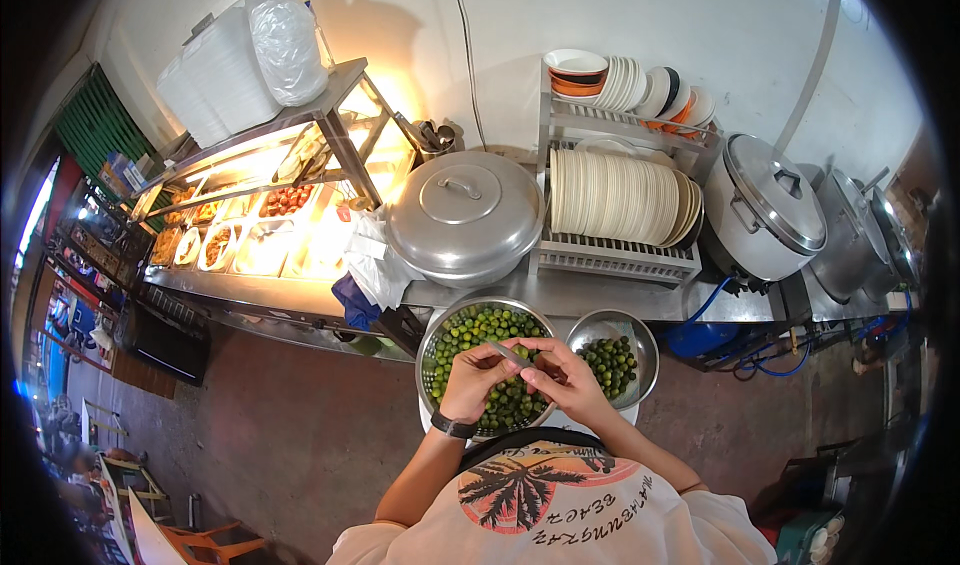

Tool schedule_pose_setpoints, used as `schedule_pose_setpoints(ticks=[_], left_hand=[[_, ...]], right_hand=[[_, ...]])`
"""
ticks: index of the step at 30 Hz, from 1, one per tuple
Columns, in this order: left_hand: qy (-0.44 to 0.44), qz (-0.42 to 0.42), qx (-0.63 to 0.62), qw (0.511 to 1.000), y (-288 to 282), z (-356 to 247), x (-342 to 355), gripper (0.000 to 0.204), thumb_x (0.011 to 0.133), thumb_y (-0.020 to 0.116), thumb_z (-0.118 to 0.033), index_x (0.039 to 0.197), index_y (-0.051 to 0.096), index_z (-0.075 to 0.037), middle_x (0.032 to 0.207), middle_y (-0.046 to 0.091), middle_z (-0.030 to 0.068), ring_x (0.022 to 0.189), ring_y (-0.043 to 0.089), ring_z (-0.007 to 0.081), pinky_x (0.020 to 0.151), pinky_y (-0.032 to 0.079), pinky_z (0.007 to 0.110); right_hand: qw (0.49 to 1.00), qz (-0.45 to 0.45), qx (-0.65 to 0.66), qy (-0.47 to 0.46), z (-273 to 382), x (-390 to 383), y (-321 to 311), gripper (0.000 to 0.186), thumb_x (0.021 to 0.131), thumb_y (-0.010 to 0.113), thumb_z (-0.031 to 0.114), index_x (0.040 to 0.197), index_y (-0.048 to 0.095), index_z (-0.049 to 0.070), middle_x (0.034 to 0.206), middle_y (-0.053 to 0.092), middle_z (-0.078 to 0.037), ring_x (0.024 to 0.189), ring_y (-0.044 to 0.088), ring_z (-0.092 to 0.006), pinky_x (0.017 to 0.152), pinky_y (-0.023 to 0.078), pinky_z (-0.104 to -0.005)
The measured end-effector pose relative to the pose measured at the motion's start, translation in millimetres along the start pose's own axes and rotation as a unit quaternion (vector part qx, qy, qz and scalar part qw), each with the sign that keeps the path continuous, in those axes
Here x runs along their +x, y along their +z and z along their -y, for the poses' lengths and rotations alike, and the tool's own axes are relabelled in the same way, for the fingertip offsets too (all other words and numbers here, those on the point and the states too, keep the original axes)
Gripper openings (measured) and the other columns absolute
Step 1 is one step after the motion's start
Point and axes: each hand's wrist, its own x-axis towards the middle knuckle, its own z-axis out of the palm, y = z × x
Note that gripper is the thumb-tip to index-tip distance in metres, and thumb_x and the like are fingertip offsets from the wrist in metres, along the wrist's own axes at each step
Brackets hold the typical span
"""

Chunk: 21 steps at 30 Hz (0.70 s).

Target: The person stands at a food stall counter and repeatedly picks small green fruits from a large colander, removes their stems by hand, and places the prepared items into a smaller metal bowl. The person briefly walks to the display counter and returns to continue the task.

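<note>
Over a large metal colander [424, 357] heaped with small green citrus fruits [470, 327], my two hands meet with fingers closed. A small knife [508, 353] points up and left, its rear end at the fingers of my right hand [568, 380]. My left hand [474, 380], below a dark wristwatch [453, 425], is pinched close against the blade. One green citrus fruit [522, 350] shows between the fingertips; part of it is hidden. To the right, a metal bowl [648, 350] holds more darker green citrus fruits [608, 365].
Behind the colander, a big lidded pot [468, 215] sits on the steel counter [500, 287]. A lit food display [250, 277] is at left, a plate rack [620, 261] and a white lidded cooker [750, 230] at right. Blue hoses [705, 303] hang below the counter.
</note>
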Motion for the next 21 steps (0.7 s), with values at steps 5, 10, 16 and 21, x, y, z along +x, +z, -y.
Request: schedule_pose_setpoints(ticks=[5, 10, 16, 21], left_hand=[[-0.013, 0.001, -0.06, 0.998, 0.8, -2.2, 1.6, 0.03, 0.088, 0.063, -0.006, 0.116, 0.059, 0.003, 0.109, 0.064, 0.0121, 0.095, 0.064, 0.0181, 0.086, 0.054, 0.031], [-0.002, 0.004, -0.011, 1.0, -1.4, 3.3, 5.1, 0.027, 0.089, 0.062, -0.009, 0.113, 0.06, 0.004, 0.111, 0.063, 0.0135, 0.098, 0.064, 0.0193, 0.087, 0.054, 0.031], [-0.032, -0.076, -0.008, 0.997, 1.3, 27.6, 15.5, 0.024, 0.091, 0.062, -0.018, 0.103, 0.062, 0.003, 0.099, 0.062, 0.008, 0.09, 0.061, 0.0158, 0.088, 0.053, 0.033], [-0.168, -0.085, -0.324, 0.927, -52.1, 79.3, 25.7, 0.031, 0.098, 0.048, -0.025, 0.11, 0.052, 0.003, 0.106, 0.056, 0.0142, 0.104, 0.056, 0.0263, 0.097, 0.048, 0.041]], right_hand=[[1.0, 0.005, 0.009, -0.004, -19.9, -1.3, -13.0, 0.042, 0.092, 0.06, 0.015, 0.133, 0.05, 0.01, 0.093, 0.059, 0.0, 0.074, 0.052, -0.0055, 0.065, 0.043, -0.0198], [0.999, -0.014, 0.029, 0.022, -30.7, -2.8, -16.8, 0.041, 0.092, 0.061, 0.016, 0.132, 0.053, 0.013, 0.088, 0.061, -0.001, 0.067, 0.05, -0.0052, 0.057, 0.04, -0.0191], [0.975, -0.075, 0.161, 0.133, -56.0, 8.4, -23.0, 0.036, 0.093, 0.058, 0.02, 0.127, 0.056, 0.008, 0.076, 0.06, -0.004, 0.056, 0.047, -0.0078, 0.045, 0.033, -0.0218], [0.852, -0.236, 0.366, 0.292, -202.1, 1.2, -106.5, 0.024, 0.093, 0.058, 0.024, 0.115, 0.054, 0.014, 0.082, 0.063, -0.007, 0.057, 0.05, -0.0133, 0.045, 0.036, -0.0265]])
